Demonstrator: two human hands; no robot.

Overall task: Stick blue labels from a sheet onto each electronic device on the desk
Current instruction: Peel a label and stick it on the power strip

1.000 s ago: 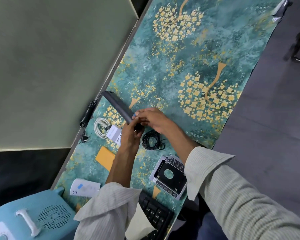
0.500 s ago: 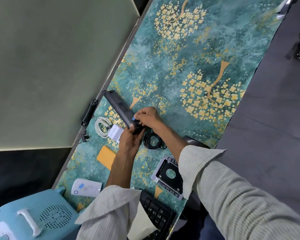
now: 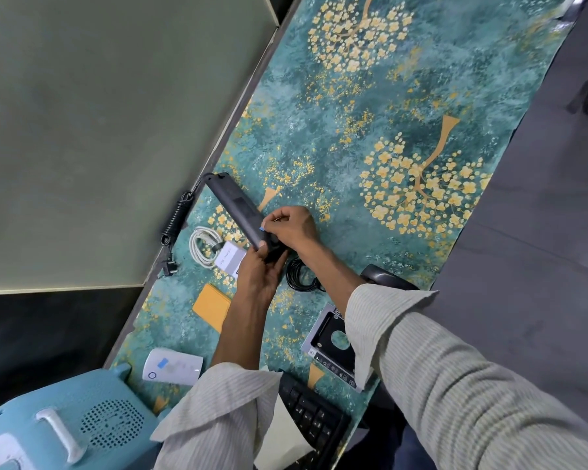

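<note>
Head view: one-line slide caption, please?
Left hand grips a long black device while the right hand holds a blue label against it.

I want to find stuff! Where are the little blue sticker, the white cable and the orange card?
blue sticker [image 3: 261, 228]: head view, the sticker's middle.
white cable [image 3: 194, 247]: head view, the coil's left side.
orange card [image 3: 212, 306]: head view, the card's middle.

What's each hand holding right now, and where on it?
Left hand grips the long dark device by its near end. Right hand pinches a small blue label in its fingertips, right at the device's surface.
</note>
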